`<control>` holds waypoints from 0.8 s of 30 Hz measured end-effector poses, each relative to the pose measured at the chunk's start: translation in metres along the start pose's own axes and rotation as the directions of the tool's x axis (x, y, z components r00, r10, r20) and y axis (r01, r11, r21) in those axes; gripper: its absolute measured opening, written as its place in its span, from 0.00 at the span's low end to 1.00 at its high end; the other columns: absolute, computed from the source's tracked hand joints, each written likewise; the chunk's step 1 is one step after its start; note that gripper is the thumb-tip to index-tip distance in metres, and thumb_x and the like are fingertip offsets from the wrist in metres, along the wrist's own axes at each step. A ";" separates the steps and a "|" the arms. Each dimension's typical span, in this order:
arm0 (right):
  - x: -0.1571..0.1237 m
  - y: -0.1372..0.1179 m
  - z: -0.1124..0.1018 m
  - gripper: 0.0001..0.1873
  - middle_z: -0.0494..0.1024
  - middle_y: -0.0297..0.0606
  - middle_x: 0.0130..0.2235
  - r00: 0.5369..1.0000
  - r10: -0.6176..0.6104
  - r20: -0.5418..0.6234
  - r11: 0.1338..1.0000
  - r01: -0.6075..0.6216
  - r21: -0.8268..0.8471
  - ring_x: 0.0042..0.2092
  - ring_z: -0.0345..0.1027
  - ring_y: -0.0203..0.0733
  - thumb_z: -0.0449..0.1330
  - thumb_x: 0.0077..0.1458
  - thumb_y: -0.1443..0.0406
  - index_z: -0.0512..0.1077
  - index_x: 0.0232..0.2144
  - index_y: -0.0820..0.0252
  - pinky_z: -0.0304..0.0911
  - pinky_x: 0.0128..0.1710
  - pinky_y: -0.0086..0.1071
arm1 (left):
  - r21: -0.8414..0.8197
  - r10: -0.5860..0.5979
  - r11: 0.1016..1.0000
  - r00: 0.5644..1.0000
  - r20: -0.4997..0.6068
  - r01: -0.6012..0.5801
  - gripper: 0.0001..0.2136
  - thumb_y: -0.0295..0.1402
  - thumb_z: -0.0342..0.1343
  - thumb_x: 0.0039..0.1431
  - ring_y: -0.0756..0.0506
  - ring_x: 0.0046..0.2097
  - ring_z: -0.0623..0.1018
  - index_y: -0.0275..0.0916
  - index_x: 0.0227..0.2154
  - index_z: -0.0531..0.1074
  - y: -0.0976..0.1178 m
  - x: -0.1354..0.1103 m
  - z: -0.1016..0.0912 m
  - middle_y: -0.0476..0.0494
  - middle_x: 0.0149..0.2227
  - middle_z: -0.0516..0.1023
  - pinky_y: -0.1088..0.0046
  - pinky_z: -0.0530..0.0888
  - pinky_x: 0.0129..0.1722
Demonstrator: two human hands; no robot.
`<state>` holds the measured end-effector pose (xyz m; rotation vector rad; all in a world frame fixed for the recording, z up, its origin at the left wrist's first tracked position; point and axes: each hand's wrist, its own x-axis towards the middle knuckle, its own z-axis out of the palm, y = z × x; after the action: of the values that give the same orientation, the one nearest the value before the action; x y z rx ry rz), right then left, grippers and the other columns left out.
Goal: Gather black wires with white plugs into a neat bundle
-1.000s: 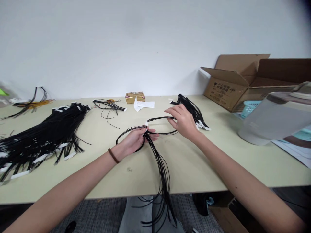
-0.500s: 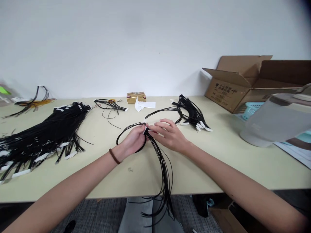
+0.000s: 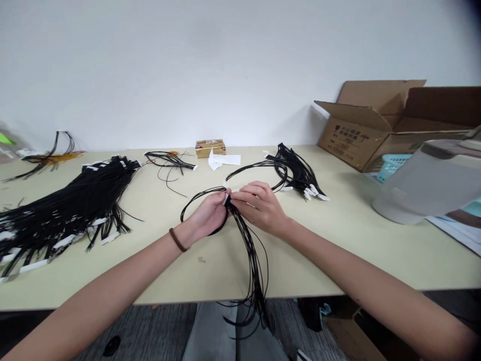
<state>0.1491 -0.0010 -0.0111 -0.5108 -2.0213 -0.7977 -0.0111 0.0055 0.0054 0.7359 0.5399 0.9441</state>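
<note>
A light, limp handful should be expected from the black wire harness (image 3: pixel 249 245); its thin strands will probably sag and splay, so it would best be gripped by the stiffer white connector (image 3: pixel 226 199) rather than by loose wire. The harness is held over the near part of the surface (image 3: pixel 169 281), with many slender tails hung past its edge. The connector is pinched between thumb and fingers of the left hand (image 3: pixel 210 213). Bunched fingertips of the right hand (image 3: pixel 261 208) are held beside it; whether anything is gripped cannot be told.
</note>
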 end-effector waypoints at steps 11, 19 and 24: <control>0.002 -0.002 -0.001 0.08 0.76 0.33 0.37 0.984 0.181 0.004 0.971 -0.179 0.156 0.41 0.64 0.36 0.56 0.53 0.70 0.69 0.36 0.55 0.60 0.42 0.34 | 0.022 0.030 0.999 0.999 -0.041 -0.029 0.06 0.24 0.52 0.52 0.54 0.28 0.70 0.32 0.23 0.72 0.001 -0.001 0.003 0.48 0.24 0.72 0.78 0.67 0.35; 0.017 -0.008 -0.015 0.10 0.76 0.37 0.37 0.825 0.528 0.200 0.644 -0.542 0.540 0.41 0.69 0.35 0.48 0.58 0.67 0.69 0.36 0.57 0.65 0.42 0.34 | 0.050 0.089 0.995 0.991 -0.097 -0.085 0.06 0.24 0.48 0.55 0.47 0.37 0.76 0.34 0.24 0.68 0.001 0.001 0.002 0.43 0.30 0.76 0.66 0.68 0.46; 0.023 0.013 -0.024 0.10 0.69 0.29 0.26 0.485 0.860 0.157 0.191 -0.594 0.781 0.28 0.67 0.31 0.50 0.57 0.58 0.64 0.30 0.58 0.67 0.31 0.30 | 0.068 0.115 0.992 0.980 -0.164 -0.105 0.06 0.24 0.49 0.55 0.46 0.41 0.77 0.34 0.25 0.66 0.000 0.003 -0.003 0.40 0.36 0.76 0.66 0.67 0.49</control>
<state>0.1584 -0.0074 0.0223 -0.6971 -1.2864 0.6094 -0.0117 0.0090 0.0032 0.7491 0.6828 1.1039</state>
